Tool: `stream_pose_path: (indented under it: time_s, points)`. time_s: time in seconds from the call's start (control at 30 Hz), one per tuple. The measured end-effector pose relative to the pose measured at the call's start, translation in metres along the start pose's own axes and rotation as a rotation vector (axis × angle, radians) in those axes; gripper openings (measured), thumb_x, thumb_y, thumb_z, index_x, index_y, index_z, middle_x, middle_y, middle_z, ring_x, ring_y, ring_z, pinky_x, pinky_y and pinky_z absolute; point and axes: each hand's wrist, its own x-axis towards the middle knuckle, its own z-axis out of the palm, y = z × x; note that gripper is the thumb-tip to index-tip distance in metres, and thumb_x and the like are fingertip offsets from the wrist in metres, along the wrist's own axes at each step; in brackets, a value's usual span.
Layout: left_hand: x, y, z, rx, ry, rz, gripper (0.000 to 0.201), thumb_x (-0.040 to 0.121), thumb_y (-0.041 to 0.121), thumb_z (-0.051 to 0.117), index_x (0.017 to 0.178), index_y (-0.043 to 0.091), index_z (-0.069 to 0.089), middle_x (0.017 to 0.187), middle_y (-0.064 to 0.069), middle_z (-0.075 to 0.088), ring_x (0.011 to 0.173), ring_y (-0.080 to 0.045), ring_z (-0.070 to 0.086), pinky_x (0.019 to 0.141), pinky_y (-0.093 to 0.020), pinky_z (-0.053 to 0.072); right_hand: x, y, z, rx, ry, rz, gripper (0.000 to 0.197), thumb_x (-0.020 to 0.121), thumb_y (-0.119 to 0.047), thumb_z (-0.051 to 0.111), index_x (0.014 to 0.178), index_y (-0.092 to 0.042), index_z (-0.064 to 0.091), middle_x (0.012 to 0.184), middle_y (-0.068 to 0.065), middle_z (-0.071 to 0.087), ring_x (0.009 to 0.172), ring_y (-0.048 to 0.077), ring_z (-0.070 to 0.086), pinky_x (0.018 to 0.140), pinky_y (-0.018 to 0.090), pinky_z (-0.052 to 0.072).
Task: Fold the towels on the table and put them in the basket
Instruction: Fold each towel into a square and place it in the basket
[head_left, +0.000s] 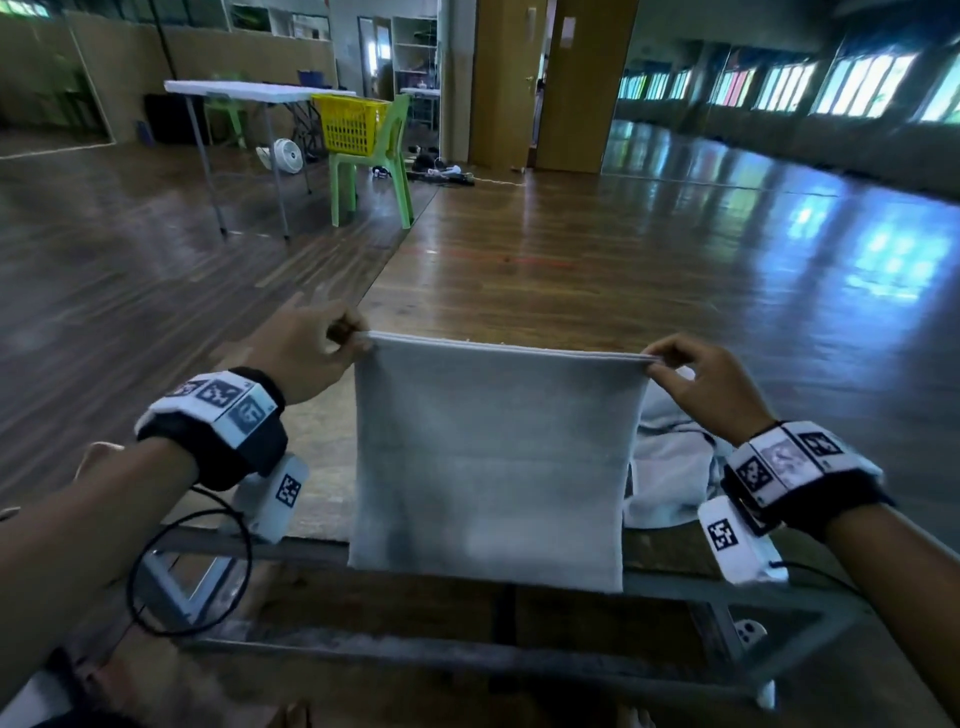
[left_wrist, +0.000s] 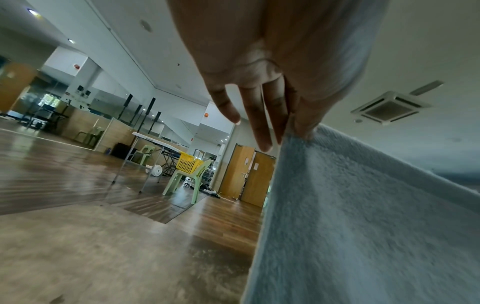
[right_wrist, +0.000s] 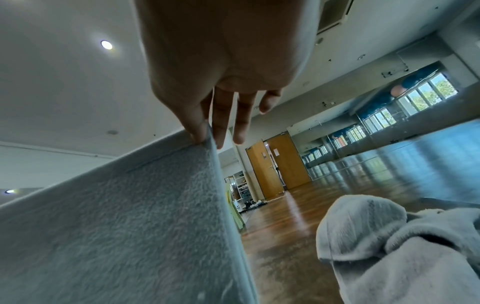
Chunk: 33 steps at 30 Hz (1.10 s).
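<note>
Two hands, left (head_left: 306, 348) and right (head_left: 706, 384), each pinching a top corner of a nubby, square-hanging grey towel (head_left: 493, 457).

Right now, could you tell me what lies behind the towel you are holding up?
Behind the held towel, to its right, crumpled towels lie on the table. The left hand and right hand pinch its top corners. Whatever lies directly behind the cloth is covered.
</note>
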Motion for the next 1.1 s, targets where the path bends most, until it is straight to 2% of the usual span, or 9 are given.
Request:
stream_pose_path:
  time_s: [0.13, 0.2, 0.27, 0.37, 0.47, 0.57, 0.7, 0.93, 1.1]
  points:
    - [-0.020, -0.014, 0.030, 0.055, 0.024, 0.040, 0.005, 0.083, 0.010, 0.066, 0.086, 0.011, 0.062, 0.084, -0.003, 0.067, 0.077, -0.019, 0.062, 0.071, -0.027, 0.043, -0.019, 0.025, 0.033, -0.073, 0.016, -0.021, 0.019, 0.080, -0.013, 0.066, 0.085, -0.031, 0.064, 0.082, -0.010, 0.063, 0.081, 0.017, 0.060, 0.080, 0.041, 0.049]
    - [-0.041, -0.025, 0.043, 0.090, -0.055, 0.043, 0.006, 0.082, 0.012, 0.067, 0.087, 0.015, 0.064, 0.084, 0.000, 0.068, 0.076, -0.015, 0.062, 0.069, -0.025, 0.043, -0.043, 0.038, 0.048, -0.132, -0.049, -0.062, 0.018, 0.079, -0.017, 0.067, 0.084, -0.033, 0.064, 0.083, -0.013, 0.064, 0.083, 0.016, 0.061, 0.081, 0.048, 0.048]
    - [-0.065, -0.037, 0.057, 0.164, -0.187, 0.065, 0.005, 0.083, 0.019, 0.066, 0.088, 0.020, 0.066, 0.086, 0.004, 0.069, 0.075, -0.012, 0.061, 0.069, -0.023, 0.042, -0.072, 0.048, 0.058, -0.199, -0.156, -0.089, 0.023, 0.076, -0.016, 0.070, 0.083, -0.035, 0.061, 0.084, -0.013, 0.066, 0.083, 0.014, 0.061, 0.082, 0.047, 0.045]
    - [-0.102, -0.050, 0.078, 0.259, -0.409, 0.062, 0.020, 0.083, 0.043, 0.052, 0.090, 0.029, 0.065, 0.094, 0.010, 0.068, 0.088, -0.014, 0.063, 0.080, -0.028, 0.037, -0.113, 0.054, 0.068, -0.302, -0.308, -0.130, 0.016, 0.071, -0.023, 0.069, 0.081, -0.034, 0.063, 0.086, -0.017, 0.066, 0.085, 0.008, 0.058, 0.079, 0.031, 0.030]
    - [-0.128, -0.059, 0.095, 0.276, -0.493, 0.020, 0.022, 0.080, 0.042, 0.053, 0.093, 0.030, 0.065, 0.101, 0.013, 0.066, 0.095, -0.013, 0.061, 0.083, -0.027, 0.029, -0.139, 0.060, 0.074, -0.386, -0.447, -0.205, 0.021, 0.066, -0.023, 0.076, 0.082, -0.034, 0.066, 0.089, -0.018, 0.067, 0.089, 0.008, 0.060, 0.074, 0.032, 0.035]
    - [-0.134, -0.063, 0.103, 0.280, -0.442, 0.027, 0.011, 0.079, 0.026, 0.070, 0.088, 0.029, 0.067, 0.097, 0.011, 0.068, 0.087, -0.015, 0.064, 0.079, -0.028, 0.032, -0.140, 0.061, 0.074, -0.439, -0.469, -0.207, 0.024, 0.065, -0.024, 0.082, 0.084, -0.033, 0.069, 0.092, -0.016, 0.069, 0.091, 0.009, 0.063, 0.075, 0.032, 0.038]
    - [-0.121, -0.062, 0.110, 0.311, -0.381, 0.000, 0.013, 0.077, 0.019, 0.072, 0.086, 0.027, 0.067, 0.094, 0.008, 0.070, 0.085, -0.017, 0.066, 0.080, -0.030, 0.033, -0.124, 0.053, 0.080, -0.567, -0.404, -0.224, 0.021, 0.061, -0.026, 0.082, 0.077, -0.032, 0.070, 0.084, -0.015, 0.070, 0.083, 0.013, 0.063, 0.071, 0.032, 0.033]
    - [-0.092, -0.064, 0.124, 0.363, -0.325, -0.067, 0.007, 0.086, 0.027, 0.060, 0.092, 0.029, 0.064, 0.099, 0.008, 0.069, 0.092, -0.016, 0.064, 0.090, -0.029, 0.028, -0.092, 0.057, 0.096, -0.669, -0.315, -0.140, 0.023, 0.055, -0.022, 0.086, 0.071, -0.031, 0.072, 0.074, -0.012, 0.069, 0.076, 0.018, 0.062, 0.067, 0.035, 0.034]
    - [-0.091, -0.069, 0.111, 0.353, -0.051, 0.123, 0.021, 0.079, 0.039, 0.047, 0.078, 0.027, 0.065, 0.082, 0.009, 0.071, 0.078, -0.016, 0.068, 0.079, -0.027, 0.028, -0.092, 0.055, 0.083, -0.610, -0.127, -0.116, 0.020, 0.066, -0.017, 0.078, 0.080, -0.029, 0.070, 0.083, -0.012, 0.070, 0.083, 0.017, 0.061, 0.070, 0.034, 0.024]
